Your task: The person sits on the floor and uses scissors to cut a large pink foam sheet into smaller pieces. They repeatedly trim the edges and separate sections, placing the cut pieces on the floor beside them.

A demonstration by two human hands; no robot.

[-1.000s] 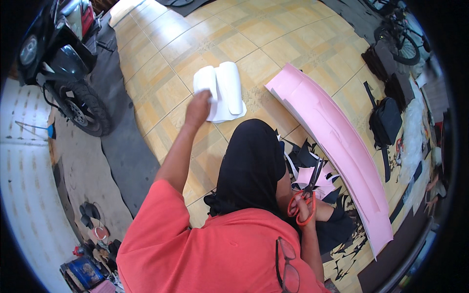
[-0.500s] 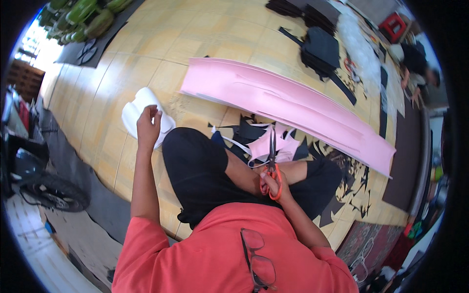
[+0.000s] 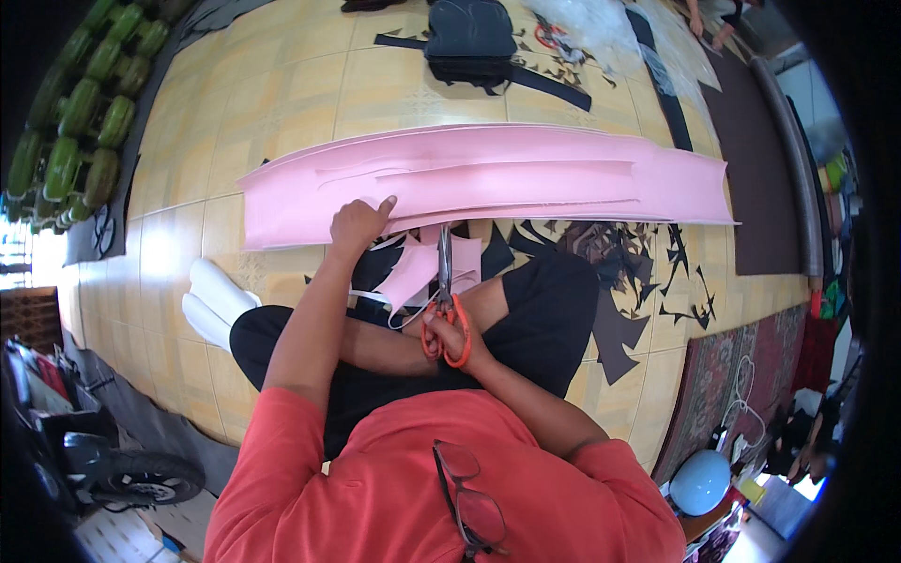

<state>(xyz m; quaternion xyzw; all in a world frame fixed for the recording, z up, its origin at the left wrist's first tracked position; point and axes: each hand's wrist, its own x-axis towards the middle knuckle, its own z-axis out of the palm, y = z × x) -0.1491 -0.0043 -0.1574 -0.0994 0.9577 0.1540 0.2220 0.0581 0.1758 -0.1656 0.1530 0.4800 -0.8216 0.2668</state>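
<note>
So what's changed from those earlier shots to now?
The left hand has moved rightward from the white pieces to the near edge of the pink sheets; whether it grips them is unclear. The view has turned to the right. Unchanged: the right hand holds the scissors, and the white pieces and pink sheets lie on the floor.

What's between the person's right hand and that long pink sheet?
In the head view, orange-handled scissors point from the right hand toward the long pink sheet, with pink scraps and black scraps beneath.
</note>
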